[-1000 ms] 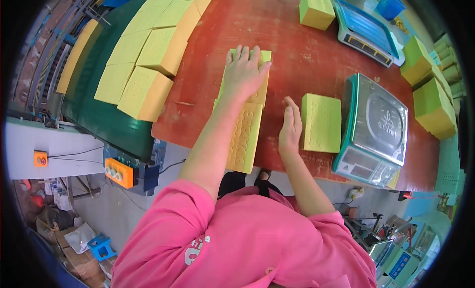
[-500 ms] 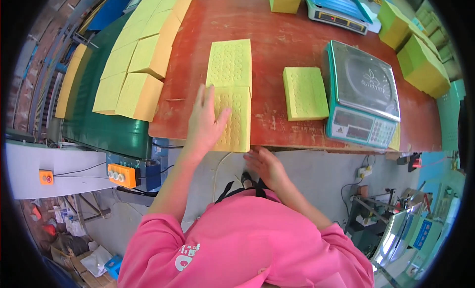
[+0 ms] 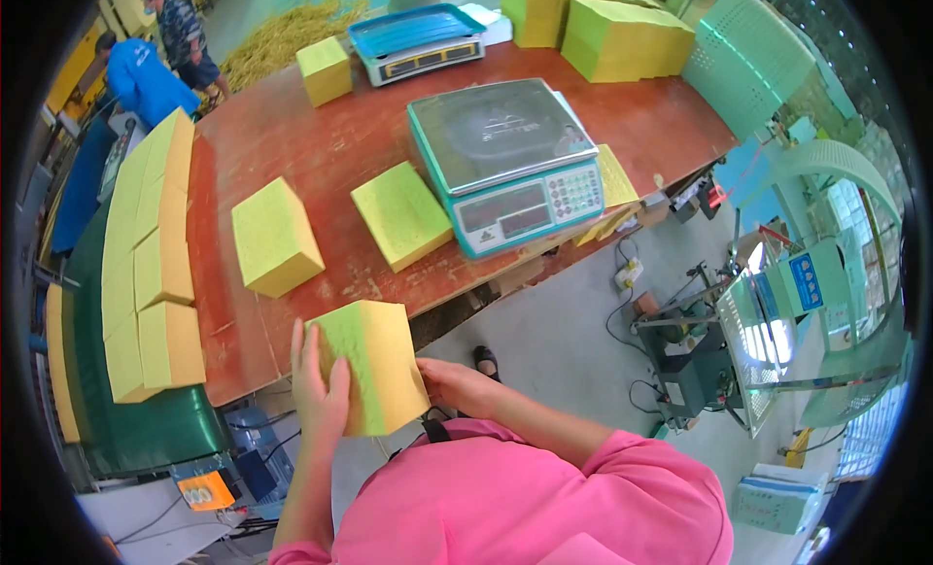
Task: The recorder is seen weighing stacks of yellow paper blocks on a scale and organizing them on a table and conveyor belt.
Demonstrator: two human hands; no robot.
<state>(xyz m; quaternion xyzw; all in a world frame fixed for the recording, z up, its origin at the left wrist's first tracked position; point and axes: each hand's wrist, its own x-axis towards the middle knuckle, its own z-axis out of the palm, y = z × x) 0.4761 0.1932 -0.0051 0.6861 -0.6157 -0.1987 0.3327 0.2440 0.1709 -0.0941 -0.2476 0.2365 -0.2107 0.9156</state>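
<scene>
A thick yellow stack of paper (image 3: 391, 366) is held up off the table's front edge, tilted, between my two hands. My left hand (image 3: 323, 380) lies along its left side, fingers pointing up and thumb on the greenish face. My right hand (image 3: 455, 385) grips its lower right side, and some of its fingertips are hidden behind the stack. Beyond it on the red table (image 3: 360, 128) stands another yellow stack (image 3: 276, 237). A flatter yellow stack (image 3: 401, 215) lies against a teal weighing scale (image 3: 515, 167) with a metal pan.
Rows of yellow stacks (image 3: 163, 264) stand on the green conveyor belt (image 3: 180, 424) at left. A second scale (image 3: 416, 42) with a blue tray, a small block (image 3: 325, 71) and larger stacks (image 3: 627, 40) sit farther back. Two people (image 3: 146, 79) are at far left. A machine (image 3: 807, 273) stands at right.
The near stack has come off the table and tipped up, and my right hand has closed on its side. My view has swung right, bringing in the people and more of the machine.
</scene>
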